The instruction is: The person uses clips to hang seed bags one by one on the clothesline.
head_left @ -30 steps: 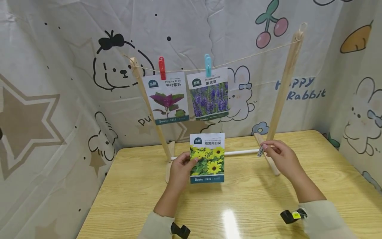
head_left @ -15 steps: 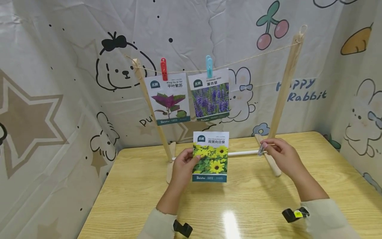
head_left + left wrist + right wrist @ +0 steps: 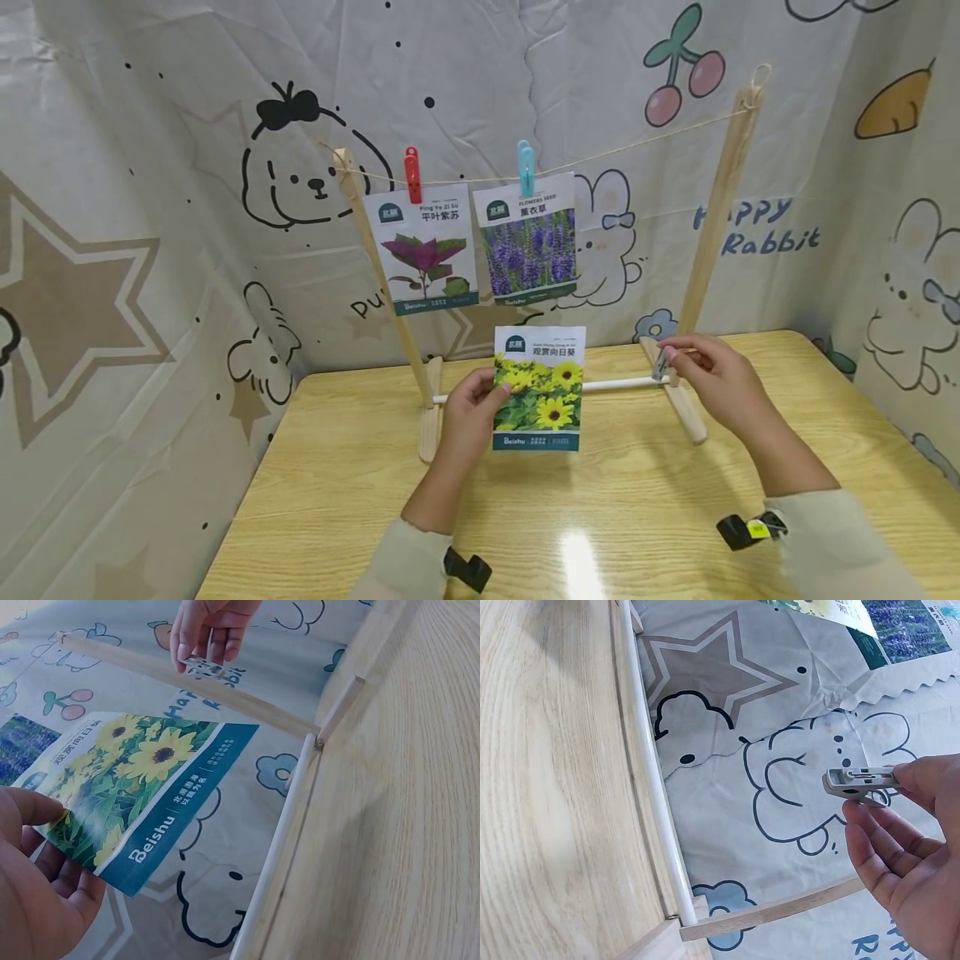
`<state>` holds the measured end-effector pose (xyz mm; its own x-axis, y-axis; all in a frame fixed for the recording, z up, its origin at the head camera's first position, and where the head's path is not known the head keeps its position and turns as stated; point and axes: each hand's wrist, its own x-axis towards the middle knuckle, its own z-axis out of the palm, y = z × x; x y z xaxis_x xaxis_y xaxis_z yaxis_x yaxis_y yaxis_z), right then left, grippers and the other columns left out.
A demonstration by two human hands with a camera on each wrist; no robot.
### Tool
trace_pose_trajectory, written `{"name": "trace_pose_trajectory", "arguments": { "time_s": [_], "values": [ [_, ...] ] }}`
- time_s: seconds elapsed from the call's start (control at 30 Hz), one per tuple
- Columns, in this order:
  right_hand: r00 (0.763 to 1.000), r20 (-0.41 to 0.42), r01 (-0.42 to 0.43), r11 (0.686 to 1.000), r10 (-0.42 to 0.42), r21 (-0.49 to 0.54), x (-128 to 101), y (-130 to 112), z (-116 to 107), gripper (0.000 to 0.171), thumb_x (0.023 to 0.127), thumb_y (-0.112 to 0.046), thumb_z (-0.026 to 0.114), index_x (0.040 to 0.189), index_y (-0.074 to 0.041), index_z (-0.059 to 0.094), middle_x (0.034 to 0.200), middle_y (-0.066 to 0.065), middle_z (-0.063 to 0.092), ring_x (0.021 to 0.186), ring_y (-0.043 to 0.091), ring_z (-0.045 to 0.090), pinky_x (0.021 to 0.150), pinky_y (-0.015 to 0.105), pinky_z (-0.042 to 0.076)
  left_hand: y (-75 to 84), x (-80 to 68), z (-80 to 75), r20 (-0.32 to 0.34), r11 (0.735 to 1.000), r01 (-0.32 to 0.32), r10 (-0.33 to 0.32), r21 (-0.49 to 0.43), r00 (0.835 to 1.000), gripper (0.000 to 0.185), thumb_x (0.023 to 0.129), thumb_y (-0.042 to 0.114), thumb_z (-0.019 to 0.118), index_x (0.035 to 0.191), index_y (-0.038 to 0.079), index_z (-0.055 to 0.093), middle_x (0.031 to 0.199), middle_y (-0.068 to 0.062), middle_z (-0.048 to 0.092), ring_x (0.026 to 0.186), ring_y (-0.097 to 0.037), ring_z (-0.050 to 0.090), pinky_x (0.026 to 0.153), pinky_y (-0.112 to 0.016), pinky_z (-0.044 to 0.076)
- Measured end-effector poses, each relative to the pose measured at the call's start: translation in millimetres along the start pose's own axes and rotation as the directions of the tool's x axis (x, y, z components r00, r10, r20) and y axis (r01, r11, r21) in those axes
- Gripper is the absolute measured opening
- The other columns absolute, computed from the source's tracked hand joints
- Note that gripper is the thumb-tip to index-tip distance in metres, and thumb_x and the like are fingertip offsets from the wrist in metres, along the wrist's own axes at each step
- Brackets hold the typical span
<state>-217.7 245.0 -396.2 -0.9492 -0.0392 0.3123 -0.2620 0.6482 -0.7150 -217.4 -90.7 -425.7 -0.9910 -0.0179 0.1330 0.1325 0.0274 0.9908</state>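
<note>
Two hands work above the table (image 3: 360, 483), each with something in it. The left hand (image 3: 471, 417) grips a sunflower packet (image 3: 538, 388) by its left edge, thumb on the printed front and fingers curled behind; the packet is upright, clear of the table, in front of the rack's white rod (image 3: 622, 384). The right hand (image 3: 712, 375) pinches a small grey clip (image 3: 661, 364) between thumb and fingertips, the other fingers loosely curled beneath it. The right-wrist view shows the clip (image 3: 861, 784) lying sideways in that pinch. It sits just beside the base of the right post (image 3: 716, 208), and well apart from the packet.

Behind the hands stands a wooden rack — two slanted posts, the left post (image 3: 375, 267) and the right, on wooden feet, joined low down by the rod. A string (image 3: 637, 143) runs between the post tops. Two more packets hang from it: a purple-leaf packet (image 3: 422, 250) under a red clip (image 3: 412, 175), and a lavender packet (image 3: 529, 238) under a blue clip (image 3: 526, 167), side by side on the left half of the string.

Around the table hangs a pale cartoon cloth (image 3: 150, 208) — dogs, rabbits, stars, cherries. Cream sleeves cover both forearms.
</note>
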Motion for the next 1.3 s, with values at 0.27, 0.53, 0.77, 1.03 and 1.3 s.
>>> {"name": "trace_pose_trajectory", "arguments": {
  "time_s": [0.27,0.53,0.77,1.03,1.3],
  "values": [
    [1.000,-0.010,-0.003,1.000,0.003,-0.020,0.1,-6.4,-6.2,0.041,0.106,-0.043,0.049,0.130,-0.015,0.066,0.129,0.011,0.062,0.093,-0.003,0.053,0.075,0.020,0.047,4.8,1.9,4.5,0.001,1.000,0.001,-0.001,0.019,1.000,0.024,0.097,0.015,0.066,0.118,0.004,0.066,0.104,-0.006,0.065,0.091,-0.013,0.057,0.082,-0.025,0.052],
    [1.000,-0.017,0.005,0.999,-0.005,-0.045,1.2,-11.8,-13.6,0.040,0.106,-0.043,0.049,0.130,-0.018,0.066,0.123,0.009,0.061,0.092,0.002,0.055,0.073,0.019,0.048,8.1,5.0,9.7,0.017,0.999,0.001,-0.002,0.053,1.000,0.026,0.097,0.017,0.067,0.120,0.006,0.066,0.105,-0.008,0.066,0.092,-0.014,0.057,0.081,-0.026,0.051],
    [0.999,-0.030,0.025,0.998,-0.027,-0.061,5.0,-16.0,-19.8,0.041,0.106,-0.043,0.048,0.130,-0.015,0.066,0.120,0.009,0.061,0.089,0.000,0.054,0.070,0.019,0.047,9.3,7.6,13.5,0.017,0.999,-0.010,0.010,0.043,1.000,0.024,0.097,0.015,0.065,0.120,0.005,0.067,0.105,-0.010,0.066,0.091,-0.014,0.057,0.080,-0.025,0.051],
    [0.996,-0.045,0.069,0.996,-0.072,-0.055,9.9,-21.1,-24.0,0.038,0.106,-0.038,0.050,0.128,-0.012,0.067,0.115,0.007,0.060,0.086,0.004,0.054,0.067,0.017,0.046,13.8,9.9,16.3,0.027,0.999,-0.028,0.027,0.043,0.999,0.023,0.097,0.013,0.064,0.118,0.003,0.067,0.103,-0.009,0.066,0.089,-0.014,0.055,0.079,-0.025,0.049],
    [0.996,-0.048,0.069,0.995,-0.073,-0.070,14.8,-25.8,-30.6,0.039,0.106,-0.040,0.049,0.129,-0.014,0.067,0.116,0.009,0.059,0.086,0.007,0.052,0.067,0.018,0.045,18.1,13.4,17.2,0.023,0.996,-0.048,0.047,0.072,0.999,0.023,0.096,0.012,0.066,0.118,0.005,0.068,0.103,-0.012,0.067,0.089,-0.014,0.057,0.078,-0.024,0.050]
  ]
}}
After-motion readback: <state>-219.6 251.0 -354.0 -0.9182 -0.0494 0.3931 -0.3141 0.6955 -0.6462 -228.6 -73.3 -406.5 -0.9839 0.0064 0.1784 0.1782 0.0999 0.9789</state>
